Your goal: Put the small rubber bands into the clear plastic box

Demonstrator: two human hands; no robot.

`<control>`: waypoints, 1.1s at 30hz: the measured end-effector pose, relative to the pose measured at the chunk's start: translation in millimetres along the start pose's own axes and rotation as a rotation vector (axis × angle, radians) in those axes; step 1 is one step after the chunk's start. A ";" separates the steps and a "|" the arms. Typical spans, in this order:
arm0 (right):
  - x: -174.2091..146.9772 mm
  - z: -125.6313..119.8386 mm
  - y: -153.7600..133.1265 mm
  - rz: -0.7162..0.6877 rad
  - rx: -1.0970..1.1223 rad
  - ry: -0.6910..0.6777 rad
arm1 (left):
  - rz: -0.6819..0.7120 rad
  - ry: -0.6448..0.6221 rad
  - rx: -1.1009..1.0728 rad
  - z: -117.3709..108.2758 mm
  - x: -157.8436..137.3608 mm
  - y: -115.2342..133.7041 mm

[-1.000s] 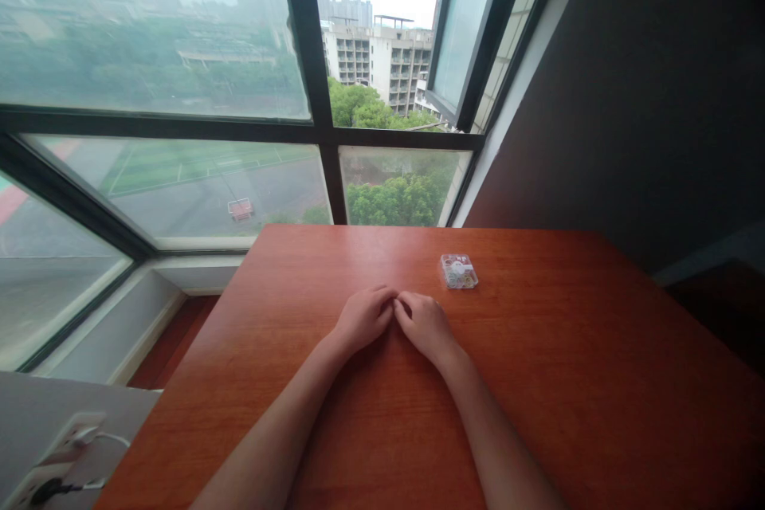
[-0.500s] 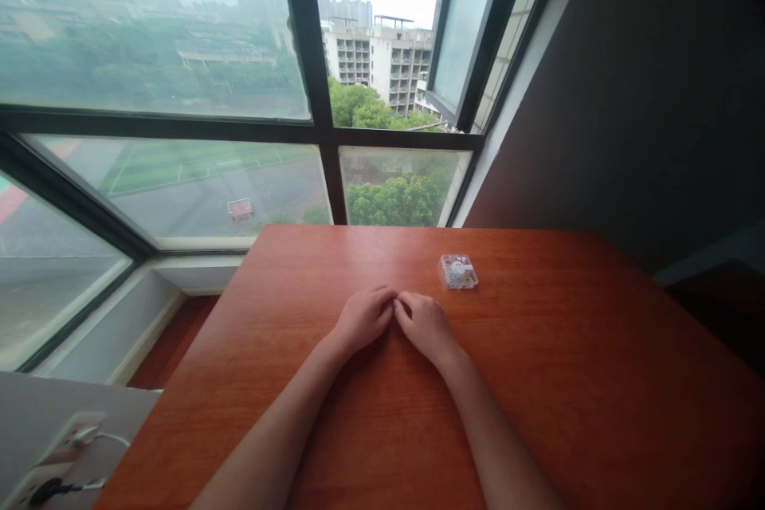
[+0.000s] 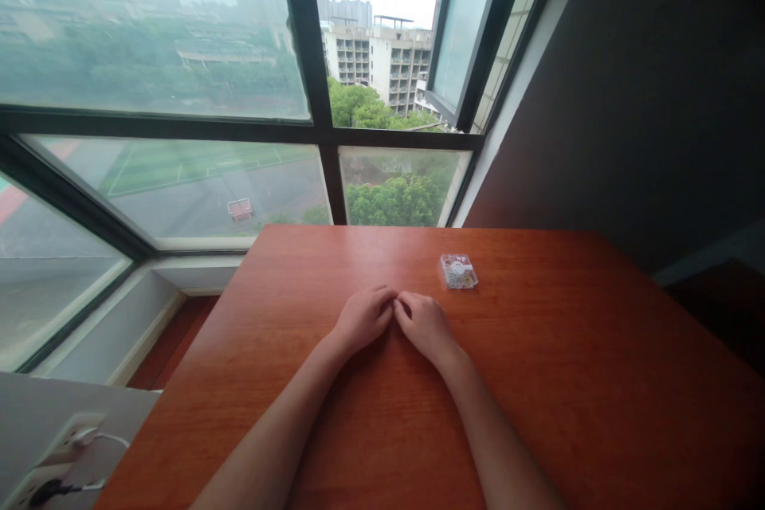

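Observation:
My left hand (image 3: 365, 317) rests on the reddish-brown wooden table (image 3: 263, 414), its fingers curled inward and together. Mirroring it, my right hand (image 3: 423, 323) lies on the same tabletop with its fingers bent in. The fingertips of both hands meet at the middle, and no object shows between them. Beyond my right hand, a little to its right and apart from it, sits a small clear plastic box (image 3: 459, 272). Small pieces show through its lid, too small to name.
Windows with dark frames (image 3: 326, 131) stand behind the table's far edge, and one pane (image 3: 460, 48) is swung outward. A dark wall (image 3: 598, 111) rises at the right. At the lower left, plugs and cables sit in a wall socket (image 3: 65, 446).

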State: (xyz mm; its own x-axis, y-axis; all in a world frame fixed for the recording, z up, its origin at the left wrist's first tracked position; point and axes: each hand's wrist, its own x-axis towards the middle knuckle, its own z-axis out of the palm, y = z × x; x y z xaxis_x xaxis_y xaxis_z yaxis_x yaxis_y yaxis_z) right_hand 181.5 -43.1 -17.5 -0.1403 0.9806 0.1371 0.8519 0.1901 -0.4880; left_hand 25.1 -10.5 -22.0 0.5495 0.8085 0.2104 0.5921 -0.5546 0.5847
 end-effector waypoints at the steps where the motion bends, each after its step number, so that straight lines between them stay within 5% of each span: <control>1: -0.1 0.2 0.1 -0.002 0.005 0.002 | 0.001 0.002 0.000 0.2 0.0 -0.1; 33: -2.4 0.9 1.9 -0.045 0.105 0.032 | -0.015 0.050 -0.102 -1.0 1.3 0.7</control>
State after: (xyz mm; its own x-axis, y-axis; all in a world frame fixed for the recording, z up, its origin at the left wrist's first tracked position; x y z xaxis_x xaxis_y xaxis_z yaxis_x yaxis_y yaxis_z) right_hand 183.0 -45.1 -19.5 -0.1600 0.9691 0.1877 0.7874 0.2400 -0.5678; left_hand 25.5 -9.7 -20.5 0.5094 0.8269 0.2384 0.5356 -0.5214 0.6643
